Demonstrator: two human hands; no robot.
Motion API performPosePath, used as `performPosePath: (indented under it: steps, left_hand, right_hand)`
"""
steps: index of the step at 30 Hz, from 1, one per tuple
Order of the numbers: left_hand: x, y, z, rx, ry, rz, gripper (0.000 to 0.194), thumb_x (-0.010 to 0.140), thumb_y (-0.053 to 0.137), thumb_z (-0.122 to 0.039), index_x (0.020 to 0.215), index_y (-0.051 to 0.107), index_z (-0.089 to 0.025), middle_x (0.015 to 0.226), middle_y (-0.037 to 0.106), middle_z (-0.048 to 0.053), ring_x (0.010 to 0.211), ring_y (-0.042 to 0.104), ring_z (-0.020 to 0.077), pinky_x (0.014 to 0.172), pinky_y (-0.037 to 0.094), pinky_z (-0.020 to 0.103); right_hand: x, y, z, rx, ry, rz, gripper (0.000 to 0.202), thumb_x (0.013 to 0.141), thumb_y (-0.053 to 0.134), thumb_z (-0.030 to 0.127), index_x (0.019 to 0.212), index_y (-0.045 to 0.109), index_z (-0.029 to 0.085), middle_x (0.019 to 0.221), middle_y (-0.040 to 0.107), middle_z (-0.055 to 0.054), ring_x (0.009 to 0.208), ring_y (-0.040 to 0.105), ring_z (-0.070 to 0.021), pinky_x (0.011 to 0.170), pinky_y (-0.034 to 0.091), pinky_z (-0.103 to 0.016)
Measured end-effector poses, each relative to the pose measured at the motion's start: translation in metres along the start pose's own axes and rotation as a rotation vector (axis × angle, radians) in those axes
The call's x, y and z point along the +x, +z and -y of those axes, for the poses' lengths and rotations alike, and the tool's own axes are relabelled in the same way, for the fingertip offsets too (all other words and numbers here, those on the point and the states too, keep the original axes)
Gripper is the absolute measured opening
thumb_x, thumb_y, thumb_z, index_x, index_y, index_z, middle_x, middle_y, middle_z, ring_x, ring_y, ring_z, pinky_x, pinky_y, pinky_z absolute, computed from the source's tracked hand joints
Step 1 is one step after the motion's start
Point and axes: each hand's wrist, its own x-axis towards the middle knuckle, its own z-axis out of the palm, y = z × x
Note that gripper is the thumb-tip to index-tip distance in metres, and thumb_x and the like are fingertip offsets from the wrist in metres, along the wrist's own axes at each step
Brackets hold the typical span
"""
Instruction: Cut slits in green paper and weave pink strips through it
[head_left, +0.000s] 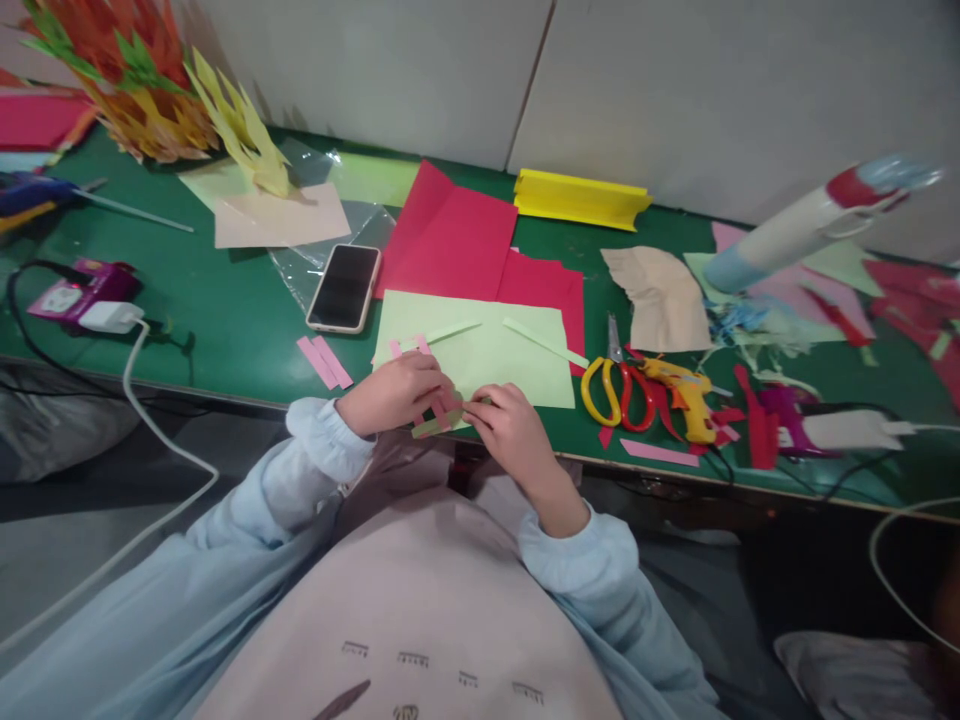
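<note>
My left hand [401, 388] is closed on a small lattice of crossed pink and light green paper strips [433, 412] at the table's front edge. With fingers pinched, my right hand [506, 425] grips the right end of a green strip of that lattice. Beneath both hands lies a light green paper sheet [517, 365]. Two loose green strips [544, 343] rest on the sheet. Left of my left hand are two short pink strips [325, 362]. My fingers hide part of the lattice.
A phone [345, 288] lies left of red paper sheets [450, 235]. To the right are scissors [616, 380], a yellow glue gun [686, 395] and a purple power strip [799, 420] with cables. A bottle [810, 230] stands farther back, and paper flames [150, 80] stand at left.
</note>
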Motion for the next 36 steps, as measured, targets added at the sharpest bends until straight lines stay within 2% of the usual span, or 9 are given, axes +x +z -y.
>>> performPosePath:
  steps: [6, 10, 15, 20, 28, 36]
  left_hand:
    - [-0.001, 0.012, -0.002, 0.067, 0.001, -0.035, 0.027, 0.086, 0.048, -0.005, 0.097, 0.07, -0.017, 0.095, 0.069, 0.007, 0.09, 0.062, 0.0192, 0.083, 0.051, 0.033]
    - [-0.005, 0.018, -0.001, 0.094, -0.008, -0.093, 0.029, 0.084, 0.048, -0.004, 0.095, 0.07, -0.018, 0.096, 0.07, 0.006, 0.088, 0.063, 0.018, 0.081, 0.052, 0.031]
    - [-0.008, 0.023, 0.002, 0.158, -0.003, -0.143, 0.029, 0.084, 0.047, -0.005, 0.098, 0.069, -0.018, 0.098, 0.07, 0.006, 0.09, 0.064, 0.0179, 0.081, 0.053, 0.031]
    - [-0.009, 0.026, 0.003, 0.208, 0.038, -0.174, 0.024, 0.087, 0.05, -0.01, 0.1, 0.069, -0.019, 0.098, 0.071, 0.005, 0.088, 0.065, 0.0177, 0.081, 0.052, 0.03]
    - [-0.011, 0.019, -0.001, 0.271, 0.045, -0.083, 0.019, 0.09, 0.052, -0.019, 0.102, 0.068, -0.02, 0.099, 0.07, 0.004, 0.088, 0.065, 0.0178, 0.074, 0.051, 0.028]
    - [-0.008, 0.015, -0.001, 0.328, 0.061, -0.029, 0.025, 0.091, 0.05, -0.016, 0.109, 0.067, -0.023, 0.099, 0.069, 0.004, 0.087, 0.064, 0.0174, 0.069, 0.049, 0.027]
  right_hand:
    - [-0.003, 0.001, 0.001, -0.07, -0.044, -0.028, 0.018, 0.094, 0.056, 0.022, 0.096, 0.074, 0.018, 0.095, 0.068, -0.007, 0.086, 0.053, -0.0211, 0.078, 0.046, -0.034]
    - [-0.005, 0.001, 0.002, -0.127, -0.098, -0.032, 0.021, 0.095, 0.053, 0.018, 0.105, 0.071, 0.019, 0.099, 0.066, -0.008, 0.088, 0.053, -0.0211, 0.078, 0.045, -0.033]
    - [-0.005, 0.0, 0.002, -0.181, -0.172, 0.007, 0.026, 0.095, 0.049, 0.012, 0.109, 0.069, 0.022, 0.1, 0.063, -0.008, 0.088, 0.051, -0.0212, 0.077, 0.044, -0.033]
    - [-0.003, -0.001, 0.003, -0.21, -0.18, 0.028, 0.026, 0.095, 0.048, 0.013, 0.11, 0.068, 0.022, 0.101, 0.062, -0.009, 0.088, 0.05, -0.0216, 0.076, 0.043, -0.033]
    - [0.0, -0.003, 0.004, -0.25, -0.175, 0.071, 0.025, 0.096, 0.049, 0.014, 0.112, 0.067, 0.021, 0.104, 0.062, -0.009, 0.089, 0.049, -0.0218, 0.077, 0.042, -0.033]
    - [-0.003, 0.0, 0.002, -0.213, -0.162, 0.038, 0.026, 0.097, 0.045, 0.015, 0.109, 0.068, 0.019, 0.1, 0.063, -0.01, 0.088, 0.051, -0.0218, 0.077, 0.042, -0.034]
